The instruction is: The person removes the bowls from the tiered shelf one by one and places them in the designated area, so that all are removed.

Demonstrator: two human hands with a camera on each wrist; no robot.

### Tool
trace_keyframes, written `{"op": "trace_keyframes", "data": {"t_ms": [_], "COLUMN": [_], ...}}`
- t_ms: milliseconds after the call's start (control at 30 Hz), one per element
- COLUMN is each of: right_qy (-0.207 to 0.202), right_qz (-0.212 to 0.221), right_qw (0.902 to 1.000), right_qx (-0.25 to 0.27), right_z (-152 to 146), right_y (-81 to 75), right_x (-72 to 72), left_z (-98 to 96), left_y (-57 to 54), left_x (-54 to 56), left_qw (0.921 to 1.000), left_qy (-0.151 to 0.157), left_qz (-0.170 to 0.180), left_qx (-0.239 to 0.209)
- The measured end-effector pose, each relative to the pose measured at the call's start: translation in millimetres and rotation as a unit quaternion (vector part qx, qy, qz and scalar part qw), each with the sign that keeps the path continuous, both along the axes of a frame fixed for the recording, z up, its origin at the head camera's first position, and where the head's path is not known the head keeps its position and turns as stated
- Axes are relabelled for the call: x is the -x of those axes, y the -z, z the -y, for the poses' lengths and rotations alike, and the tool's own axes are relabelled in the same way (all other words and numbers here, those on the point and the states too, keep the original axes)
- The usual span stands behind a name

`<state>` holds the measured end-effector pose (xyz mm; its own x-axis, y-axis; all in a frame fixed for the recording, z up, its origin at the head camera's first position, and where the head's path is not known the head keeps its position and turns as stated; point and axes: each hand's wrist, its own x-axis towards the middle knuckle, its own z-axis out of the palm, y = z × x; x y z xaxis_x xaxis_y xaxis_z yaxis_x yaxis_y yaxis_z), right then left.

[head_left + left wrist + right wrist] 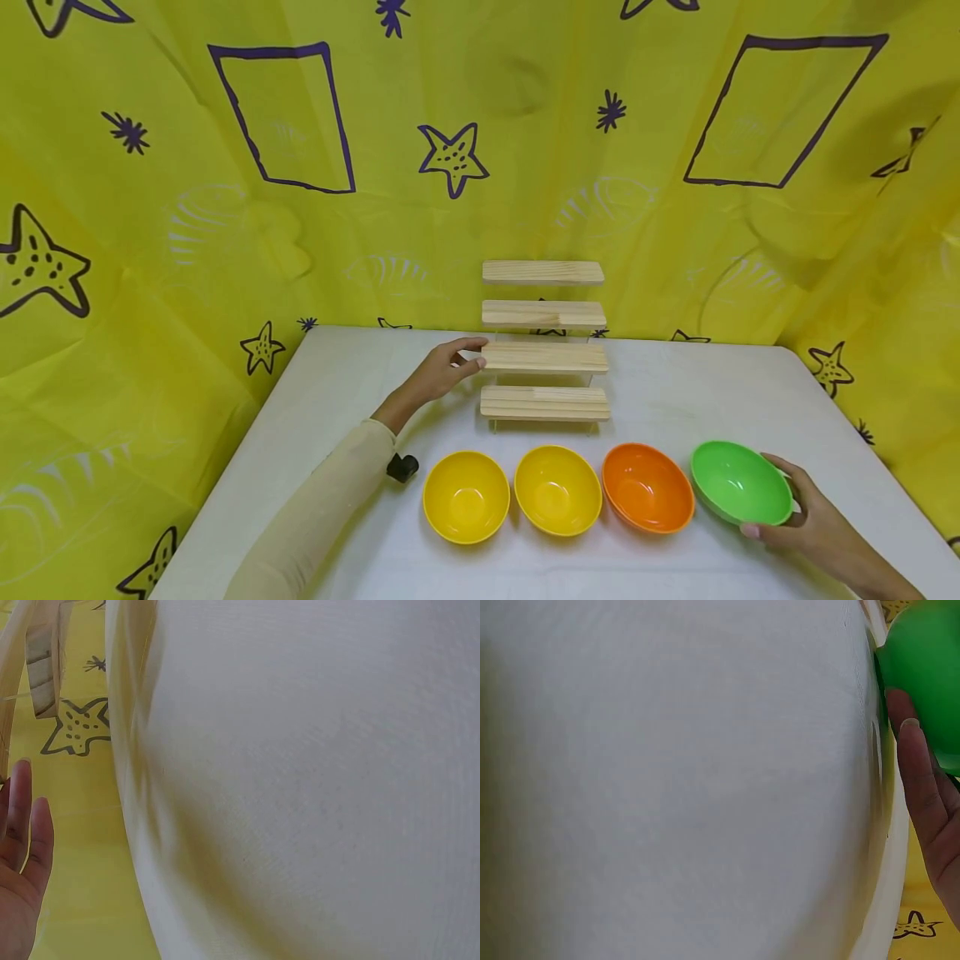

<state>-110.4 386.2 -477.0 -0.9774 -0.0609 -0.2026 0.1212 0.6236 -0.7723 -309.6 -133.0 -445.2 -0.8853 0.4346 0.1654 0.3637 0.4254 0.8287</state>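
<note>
My left hand [444, 368] pinches the left end of a pale wooden board [545, 357], the second from the bottom on a stepped display stand. Its thumb lies at the front edge and a finger at the back. In the left wrist view, part of that hand [22, 855] shows at the left edge. On the right, my right hand [806, 517] holds a green bowl [741, 482] by its right side, the thumb low at the near rim. The bowl leans slightly. The right wrist view shows fingers against the outside of the green bowl [934, 682].
Left of the green bowl, an orange bowl [648, 488] and two yellow bowls, one in the middle [558, 490] and one at the left [467, 497], stand in a row on the white table [675, 400]. A small black object [402, 467] lies beside my left sleeve. Yellow printed cloth [525, 100] surrounds the table.
</note>
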Motion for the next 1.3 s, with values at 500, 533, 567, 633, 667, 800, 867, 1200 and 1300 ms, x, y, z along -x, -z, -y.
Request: {"op": "trace_keyframes", "data": {"t_ms": [500, 533, 567, 633, 667, 800, 867, 1200, 1300], "right_qy": [-0.036, -0.037, -0.038, -0.039, -0.042, -0.045, -0.046, -0.051, -0.063], "right_qz": [-0.001, -0.002, -0.002, -0.002, -0.004, 0.005, 0.012, 0.03, 0.011], "right_qw": [0.9993, 0.9993, 0.9993, 0.9992, 0.9991, 0.999, 0.9989, 0.9982, 0.9979], "right_qx": [-0.005, -0.005, -0.004, 0.0, 0.002, 0.006, 0.005, -0.007, 0.0], "right_z": [-6.2, -6.3, -6.5, -7.0, -7.6, -9.5, -9.7, -8.0, -9.7], "right_y": [0.7, 1.4, 2.0, 3.0, 3.6, 4.4, 4.3, 1.5, 2.9], "right_x": [-1.4, -1.3, -1.2, -0.5, -0.5, 0.7, 2.1, 2.2, 1.0], "left_z": [1.4, 1.5, 1.6, 1.7, 1.6, 2.1, 3.3, 8.3, 8.8], "left_y": [-1.3, -1.2, -1.1, -1.1, -1.2, -1.1, -0.7, -2.3, -4.8], "left_x": [0.1, 0.2, 0.3, 0.2, 0.1, 0.3, 1.1, -0.7, -1.6], "left_qw": [0.9999, 0.9999, 0.9999, 1.0, 1.0, 1.0, 1.0, 0.9995, 0.9989], "left_qy": [-0.003, -0.003, -0.004, -0.004, -0.003, 0.001, 0.001, 0.002, 0.005], "left_qz": [0.001, 0.002, 0.003, 0.003, 0.003, -0.002, -0.001, -0.001, 0.0], "left_qx": [0.01, 0.01, 0.009, 0.008, 0.007, 0.004, 0.003, 0.031, 0.046]}}
